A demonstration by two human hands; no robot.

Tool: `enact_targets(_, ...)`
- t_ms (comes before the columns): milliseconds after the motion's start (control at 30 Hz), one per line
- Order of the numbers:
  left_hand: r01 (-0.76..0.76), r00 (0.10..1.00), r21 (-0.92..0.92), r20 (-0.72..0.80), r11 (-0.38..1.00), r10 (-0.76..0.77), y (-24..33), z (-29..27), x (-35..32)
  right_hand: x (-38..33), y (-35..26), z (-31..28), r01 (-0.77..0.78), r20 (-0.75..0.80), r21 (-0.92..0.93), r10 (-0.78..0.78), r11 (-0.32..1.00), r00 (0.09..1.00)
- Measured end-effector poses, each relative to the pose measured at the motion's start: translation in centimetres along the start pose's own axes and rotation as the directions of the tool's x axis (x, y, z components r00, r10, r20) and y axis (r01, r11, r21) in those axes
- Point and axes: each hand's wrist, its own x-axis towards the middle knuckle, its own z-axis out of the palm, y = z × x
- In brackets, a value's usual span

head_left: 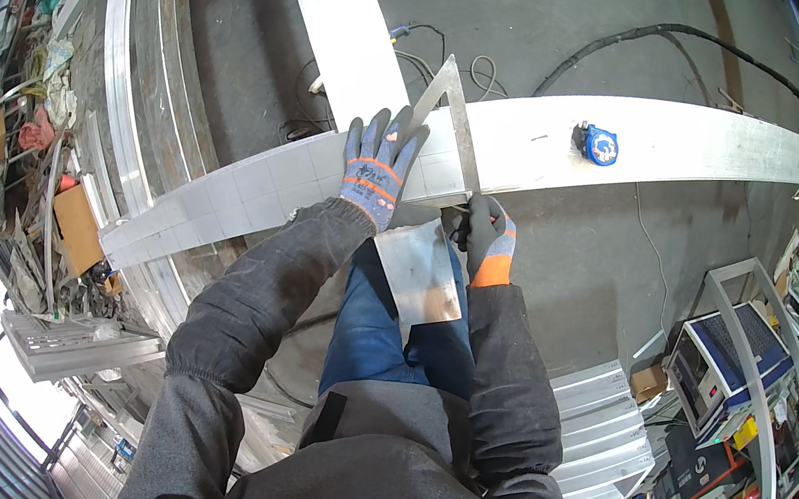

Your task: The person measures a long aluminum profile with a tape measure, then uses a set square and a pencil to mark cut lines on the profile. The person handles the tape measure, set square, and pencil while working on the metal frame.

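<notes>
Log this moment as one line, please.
left hand: flat on metal square | right hand: marking at square's edge | aluminium beam | tape measure: on beam

The beam (635,144) lay open rightward up to a blue tape measure (596,144); cables (464,66) possibly cluttered the floor behind.

A steel square (452,120) is pinned flat on the long aluminium beam (636,139) by the gloved left hand (378,168); something small and unclear is pinched at its edge by the right hand (487,239).
</notes>
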Motion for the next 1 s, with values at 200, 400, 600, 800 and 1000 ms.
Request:
enact_targets(200,-0.018,0.999,-0.001,-0.027,1.000,0.018,-0.2,0.1,0.0,-0.7,-0.5,-0.7,-0.020,0.003,-0.002,0.020,1.000,1.000)
enact_targets(400,-0.017,0.999,0.047,-0.028,0.999,0.019,-0.4,0.5,-0.3,-2.2,-3.6,-2.6,0.140,-0.255,-0.140,-0.173,0.980,0.951)
enact_targets(600,-0.024,1.000,0.201,0.017,0.979,0.021,-0.3,0.4,0.0,1.4,-7.7,0.9,0.565,-0.009,-0.442,-0.633,0.697,0.774)
enact_targets(800,0.009,1.000,-0.014,0.001,1.000,-0.009,0.0,-0.5,0.0,4.3,-8.7,3.9,0.618,0.111,-0.459,-0.649,0.638,0.752)
enact_targets(1000,0.017,1.000,-0.020,0.006,1.000,-0.017,0.1,-0.6,0.0,4.3,-8.7,4.3,0.564,0.077,-0.513,-0.619,0.648,0.781)
